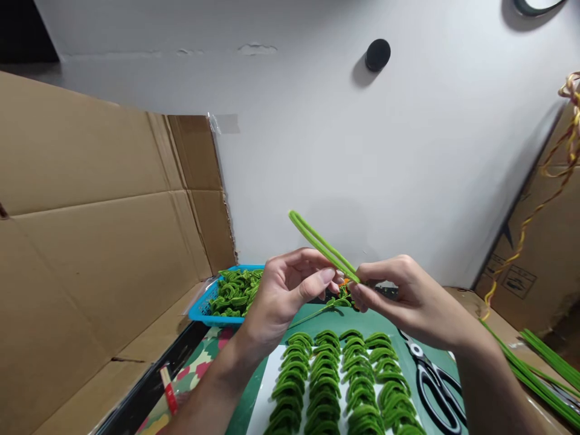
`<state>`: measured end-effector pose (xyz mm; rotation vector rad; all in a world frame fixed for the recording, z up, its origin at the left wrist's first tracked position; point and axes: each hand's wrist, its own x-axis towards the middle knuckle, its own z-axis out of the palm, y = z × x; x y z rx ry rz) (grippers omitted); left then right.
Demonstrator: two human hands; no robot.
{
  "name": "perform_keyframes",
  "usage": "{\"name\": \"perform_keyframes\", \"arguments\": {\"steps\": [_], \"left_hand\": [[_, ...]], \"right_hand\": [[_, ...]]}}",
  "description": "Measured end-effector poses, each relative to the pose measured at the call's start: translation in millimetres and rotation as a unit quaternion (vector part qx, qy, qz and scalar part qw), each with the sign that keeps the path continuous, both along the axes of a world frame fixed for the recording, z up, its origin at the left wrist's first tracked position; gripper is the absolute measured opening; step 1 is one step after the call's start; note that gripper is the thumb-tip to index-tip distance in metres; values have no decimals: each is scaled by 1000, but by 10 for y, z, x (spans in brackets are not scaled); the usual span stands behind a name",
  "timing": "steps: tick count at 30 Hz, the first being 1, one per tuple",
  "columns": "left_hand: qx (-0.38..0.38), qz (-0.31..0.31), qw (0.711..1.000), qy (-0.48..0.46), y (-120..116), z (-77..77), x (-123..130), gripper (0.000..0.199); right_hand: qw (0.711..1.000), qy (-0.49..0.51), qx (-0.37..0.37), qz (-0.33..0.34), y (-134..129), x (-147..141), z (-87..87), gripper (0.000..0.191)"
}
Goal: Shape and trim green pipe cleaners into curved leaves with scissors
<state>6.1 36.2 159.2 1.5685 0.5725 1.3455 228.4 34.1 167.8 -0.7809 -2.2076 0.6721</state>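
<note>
A bright green pipe cleaner (319, 241), folded into a long narrow loop, slants up to the left in front of the wall. My right hand (399, 290) pinches its lower end between thumb and index finger. My left hand (290, 290) is closed around the lower part, fingertips curled against it and partly hidden behind it. Below my hands, a white sheet (265, 386) carries several columns of curved green pipe-cleaner pieces (324, 386), stacked in overlapping rows. A green leafy stem (333, 304) lies on the green mat (385, 323) behind the sheet.
A blue basket (199, 311) full of green pieces stands at the back left. Black-handled scissors (435, 386) lie right of the sheet. Long green pipe cleaners (534, 374) lie far right, below a hanging yellow-red twisted cord (521, 235). Cardboard (104, 241) walls the left side.
</note>
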Motion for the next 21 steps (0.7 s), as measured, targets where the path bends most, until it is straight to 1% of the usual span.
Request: {"name": "perform_keyframes", "arguments": {"steps": [4, 8, 11, 15, 21], "left_hand": [[-9, 1, 1000, 19, -11, 8, 22, 12], [-12, -11, 999, 40, -38, 37, 53, 13], [-13, 5, 999, 47, -45, 44, 57, 14], [-2, 29, 999, 29, -17, 34, 23, 19], [-8, 30, 999, -19, 19, 29, -3, 20]], "right_hand": [[1000, 8, 0, 18, -3, -27, 24, 32], [999, 28, 2, 39, -1, -42, 35, 29], [999, 26, 0, 36, 1, -42, 28, 27], [1000, 7, -4, 28, 4, -42, 9, 26], [1000, -17, -2, 15, 18, -53, -19, 33]]}}
